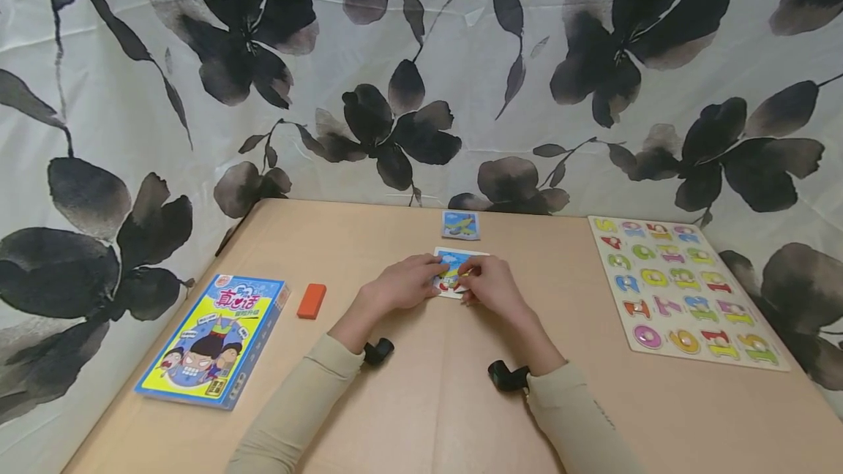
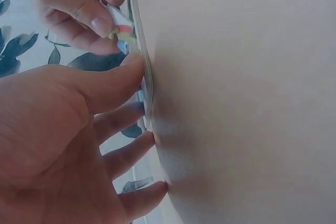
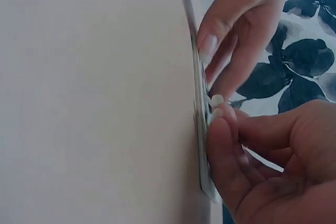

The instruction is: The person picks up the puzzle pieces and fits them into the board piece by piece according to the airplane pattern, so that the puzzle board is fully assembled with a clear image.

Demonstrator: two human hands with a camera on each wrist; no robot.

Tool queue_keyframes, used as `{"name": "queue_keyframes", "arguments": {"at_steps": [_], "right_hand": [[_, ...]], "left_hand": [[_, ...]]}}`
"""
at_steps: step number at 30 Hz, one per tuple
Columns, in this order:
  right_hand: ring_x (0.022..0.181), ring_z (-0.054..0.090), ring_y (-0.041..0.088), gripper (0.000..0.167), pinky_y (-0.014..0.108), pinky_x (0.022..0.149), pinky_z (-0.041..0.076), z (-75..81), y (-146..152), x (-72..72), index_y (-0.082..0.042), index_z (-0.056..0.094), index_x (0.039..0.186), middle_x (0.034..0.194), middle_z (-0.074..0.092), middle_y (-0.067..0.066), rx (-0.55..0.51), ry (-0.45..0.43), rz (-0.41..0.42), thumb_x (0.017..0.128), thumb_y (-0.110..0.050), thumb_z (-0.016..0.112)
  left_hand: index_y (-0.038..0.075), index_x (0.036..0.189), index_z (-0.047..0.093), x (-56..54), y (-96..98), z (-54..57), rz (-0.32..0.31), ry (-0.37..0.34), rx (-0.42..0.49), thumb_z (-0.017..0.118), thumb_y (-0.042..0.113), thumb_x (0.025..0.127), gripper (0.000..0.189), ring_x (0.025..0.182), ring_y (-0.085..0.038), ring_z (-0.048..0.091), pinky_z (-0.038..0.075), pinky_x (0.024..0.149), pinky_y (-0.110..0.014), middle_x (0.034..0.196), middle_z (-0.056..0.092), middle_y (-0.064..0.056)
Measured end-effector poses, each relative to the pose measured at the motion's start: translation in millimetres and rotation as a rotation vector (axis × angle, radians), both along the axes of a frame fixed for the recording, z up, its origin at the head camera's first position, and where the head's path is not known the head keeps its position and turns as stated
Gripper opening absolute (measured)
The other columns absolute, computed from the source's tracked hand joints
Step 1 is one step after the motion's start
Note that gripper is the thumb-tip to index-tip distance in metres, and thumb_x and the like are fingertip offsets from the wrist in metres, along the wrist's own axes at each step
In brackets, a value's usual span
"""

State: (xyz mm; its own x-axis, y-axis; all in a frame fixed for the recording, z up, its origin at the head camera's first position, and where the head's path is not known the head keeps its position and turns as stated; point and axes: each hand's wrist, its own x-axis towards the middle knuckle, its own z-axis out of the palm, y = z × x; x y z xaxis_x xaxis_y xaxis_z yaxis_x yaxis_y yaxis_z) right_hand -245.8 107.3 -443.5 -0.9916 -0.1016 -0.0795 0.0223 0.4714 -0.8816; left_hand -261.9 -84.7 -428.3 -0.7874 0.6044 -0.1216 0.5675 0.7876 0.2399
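Observation:
A small picture-puzzle board (image 1: 454,257) with a white border and blue picture lies flat at the middle of the table, partly hidden by both hands. My left hand (image 1: 407,282) rests at its left edge. In the left wrist view its thumb presses on the board, while the other fingers stretch out, touching board and table. My right hand (image 1: 494,285) pinches a small puzzle piece (image 2: 122,22) between thumb and fingertips, tilted just over the board. The piece is thin, pale on one side and coloured on the other; fingers cover much of it.
Behind the board lies a small blue picture card (image 1: 460,226). To the left are an orange-red block (image 1: 312,301) and a yellow-and-blue box (image 1: 211,342). A sheet of colourful letter shapes (image 1: 685,291) lies at right. A floral cloth (image 1: 500,86) hangs behind the table (image 1: 461,401).

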Motion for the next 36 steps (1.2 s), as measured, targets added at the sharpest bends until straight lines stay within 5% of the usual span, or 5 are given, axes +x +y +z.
{"name": "queue_keyframes", "arguments": {"at_steps": [9, 22, 31, 36], "right_hand": [[0.044, 0.062, 0.016, 0.01, 0.026, 0.046, 0.053, -4.5, -7.4, -2.1, 0.001, 0.064, 0.089, 0.061, 0.065, 0.01, 0.027, 0.003, -0.061, 0.086, -0.003, 0.072], [0.046, 0.052, 0.014, 0.01, 0.022, 0.046, 0.037, -3.8, -11.0, -1.5, -0.004, 0.065, 0.085, 0.058, 0.06, 0.005, 0.233, 0.054, -0.069, 0.086, -0.008, 0.074], [0.073, 0.057, 0.021, 0.015, 0.025, 0.054, 0.039, -4.8, -7.7, -3.8, -0.006, 0.066, 0.085, 0.084, 0.068, 0.008, 0.344, 0.106, -0.059, 0.083, -0.014, 0.078], [0.068, 0.053, 0.02, 0.011, 0.025, 0.054, 0.039, -2.4, 6.0, -6.8, -0.005, 0.067, 0.092, 0.084, 0.063, 0.01, 0.322, 0.05, 0.01, 0.084, -0.01, 0.072]], "left_hand": [[0.015, 0.148, 0.049, 1.7, 0.5, 3.3, -0.007, -0.008, 0.011, 0.061, 0.025, 0.099, 0.051, 0.148, -0.028, 0.036, 0.035, 0.119, -0.045, 0.157, 0.042, -0.009], [0.014, 0.148, 0.049, 0.1, 1.9, 1.5, -0.005, -0.004, 0.015, 0.061, 0.025, 0.099, 0.051, 0.148, -0.028, 0.036, 0.034, 0.119, -0.044, 0.157, 0.042, -0.009], [0.015, 0.148, 0.049, 0.0, 0.8, 0.0, -0.008, 0.001, 0.006, 0.061, 0.026, 0.099, 0.051, 0.147, -0.028, 0.037, 0.034, 0.12, -0.043, 0.157, 0.042, -0.01], [0.015, 0.147, 0.049, 0.1, 1.0, 0.8, -0.012, 0.0, 0.008, 0.061, 0.026, 0.099, 0.051, 0.147, -0.028, 0.037, 0.034, 0.12, -0.043, 0.157, 0.041, -0.01]]}}
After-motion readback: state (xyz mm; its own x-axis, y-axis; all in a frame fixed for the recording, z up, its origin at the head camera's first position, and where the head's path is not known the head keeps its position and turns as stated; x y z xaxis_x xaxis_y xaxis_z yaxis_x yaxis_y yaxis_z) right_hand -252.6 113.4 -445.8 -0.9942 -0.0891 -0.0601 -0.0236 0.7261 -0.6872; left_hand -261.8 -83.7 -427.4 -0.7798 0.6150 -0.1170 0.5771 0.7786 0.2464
